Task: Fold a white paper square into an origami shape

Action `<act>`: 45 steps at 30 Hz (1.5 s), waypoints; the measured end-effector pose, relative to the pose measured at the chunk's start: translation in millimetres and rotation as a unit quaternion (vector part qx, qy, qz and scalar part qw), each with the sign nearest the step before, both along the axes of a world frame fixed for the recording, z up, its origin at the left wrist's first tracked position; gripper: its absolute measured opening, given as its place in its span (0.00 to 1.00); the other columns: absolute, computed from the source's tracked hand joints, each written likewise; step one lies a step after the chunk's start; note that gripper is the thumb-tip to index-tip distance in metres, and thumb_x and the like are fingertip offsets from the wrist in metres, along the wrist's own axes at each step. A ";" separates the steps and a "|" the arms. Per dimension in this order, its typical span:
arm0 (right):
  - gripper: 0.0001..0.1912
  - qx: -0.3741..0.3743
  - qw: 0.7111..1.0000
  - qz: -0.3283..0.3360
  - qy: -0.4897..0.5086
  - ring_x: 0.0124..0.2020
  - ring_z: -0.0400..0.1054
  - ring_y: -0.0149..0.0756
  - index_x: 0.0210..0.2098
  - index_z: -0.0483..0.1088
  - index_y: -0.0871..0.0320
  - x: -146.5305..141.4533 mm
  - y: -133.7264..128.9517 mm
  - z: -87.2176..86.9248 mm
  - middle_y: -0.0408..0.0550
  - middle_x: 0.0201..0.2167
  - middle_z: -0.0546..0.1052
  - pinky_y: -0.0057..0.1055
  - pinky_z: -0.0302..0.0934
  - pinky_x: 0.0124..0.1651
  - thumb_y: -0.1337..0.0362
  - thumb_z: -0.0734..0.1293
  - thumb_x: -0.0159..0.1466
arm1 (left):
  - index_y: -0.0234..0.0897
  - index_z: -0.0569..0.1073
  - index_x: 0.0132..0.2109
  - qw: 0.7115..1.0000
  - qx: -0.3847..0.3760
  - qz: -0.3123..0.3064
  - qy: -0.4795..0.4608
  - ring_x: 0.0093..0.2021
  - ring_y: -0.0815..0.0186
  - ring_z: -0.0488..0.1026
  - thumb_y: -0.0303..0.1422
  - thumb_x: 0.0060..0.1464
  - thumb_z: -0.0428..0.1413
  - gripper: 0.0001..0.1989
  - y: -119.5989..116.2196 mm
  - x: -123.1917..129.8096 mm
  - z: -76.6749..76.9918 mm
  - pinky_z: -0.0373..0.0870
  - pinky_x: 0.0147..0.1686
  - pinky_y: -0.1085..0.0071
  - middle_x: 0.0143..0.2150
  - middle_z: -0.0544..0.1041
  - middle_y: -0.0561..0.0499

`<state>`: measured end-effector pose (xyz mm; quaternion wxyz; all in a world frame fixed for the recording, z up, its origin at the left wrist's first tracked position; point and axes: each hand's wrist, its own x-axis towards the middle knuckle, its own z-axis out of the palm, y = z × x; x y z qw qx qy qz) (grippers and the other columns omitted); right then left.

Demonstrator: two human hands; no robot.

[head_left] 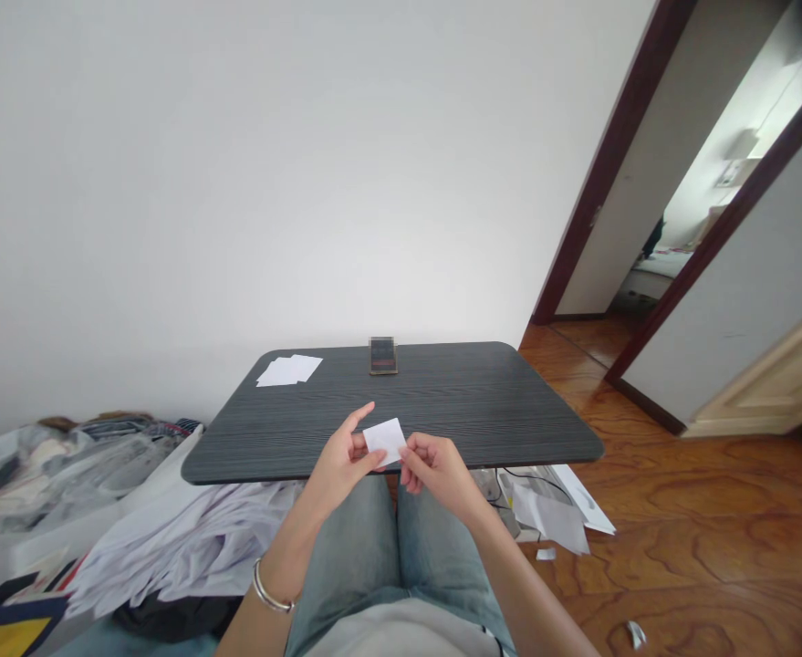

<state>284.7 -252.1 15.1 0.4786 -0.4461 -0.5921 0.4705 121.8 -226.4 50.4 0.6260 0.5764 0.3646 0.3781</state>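
A small white piece of paper (pixel 385 439) is held between both hands above the near edge of the dark table (pixel 469 392). My left hand (pixel 344 456) pinches its left side with the thumb on top, and the index finger points outward. At the paper's lower right corner, the thumb and fingers of my right hand (pixel 432 464) are closed on it. Several white paper sheets (pixel 288 370) lie overlapped at the table's far left corner. Near the back edge, a phone (pixel 382 356) leans on a stand.
White cloth and plastic bags (pixel 188 538) are heaped on the left. To the right of my legs, papers (pixel 551 516) and cables lie beneath the table's edge on the wooden floor (pixel 715 529). A white wall (pixel 373 182) rises behind the table; a doorway opens at the right.
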 end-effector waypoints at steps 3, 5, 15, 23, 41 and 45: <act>0.10 0.010 0.999 -0.026 -0.023 0.15 0.64 0.27 0.24 0.63 0.58 -2.4 0.0 -2.5 0.40 0.16 0.71 0.22 0.60 0.19 0.60 0.62 0.58 | 0.31 0.53 0.60 0.999 0.022 0.031 0.024 0.33 0.64 0.74 0.31 0.42 0.61 0.39 1.4 6.8 -5.0 0.70 0.33 0.69 0.35 0.77 0.46; 0.08 0.012 0.999 -0.037 -0.030 0.15 0.64 0.27 0.24 0.63 0.58 -3.8 0.1 -3.7 0.40 0.16 0.70 0.23 0.60 0.19 0.62 0.62 0.57 | 0.31 0.54 0.59 0.998 0.030 0.036 0.029 0.34 0.64 0.74 0.30 0.42 0.60 0.38 1.6 9.4 -6.9 0.70 0.35 0.68 0.35 0.77 0.45; 0.12 -0.017 0.999 0.028 0.018 0.15 0.63 0.25 0.22 0.63 0.59 2.9 0.0 1.5 0.41 0.16 0.71 0.22 0.59 0.19 0.60 0.62 0.58 | 0.30 0.52 0.61 0.999 0.026 0.007 0.036 0.29 0.68 0.73 0.30 0.44 0.59 0.39 0.2 0.8 -1.5 0.66 0.33 0.72 0.28 0.77 0.51; 0.15 -0.063 0.995 0.076 0.033 0.17 0.67 0.27 0.24 0.64 0.61 12.3 1.7 4.1 0.44 0.19 0.74 0.23 0.62 0.21 0.54 0.63 0.56 | 0.28 0.44 0.64 0.995 0.036 -0.027 0.086 0.25 0.70 0.70 0.31 0.47 0.56 0.41 3.5 -10.8 0.9 0.66 0.33 0.72 0.20 0.71 0.59; 0.13 -0.072 0.997 0.036 0.024 0.18 0.68 0.27 0.24 0.67 0.62 13.8 4.4 0.3 0.45 0.19 0.74 0.23 0.63 0.23 0.56 0.65 0.55 | 0.31 0.69 0.46 0.993 0.098 0.002 0.070 0.33 0.65 0.72 0.32 0.46 0.59 0.18 8.6 -7.7 -6.6 0.67 0.34 0.71 0.33 0.75 0.48; 0.15 -0.057 0.997 0.004 0.054 0.18 0.68 0.27 0.27 0.68 0.62 15.2 6.7 -1.2 0.45 0.20 0.75 0.23 0.63 0.21 0.53 0.65 0.55 | 0.31 0.69 0.45 0.995 0.087 0.041 0.039 0.30 0.66 0.71 0.33 0.44 0.60 0.19 8.5 -5.7 -4.7 0.66 0.31 0.73 0.29 0.74 0.50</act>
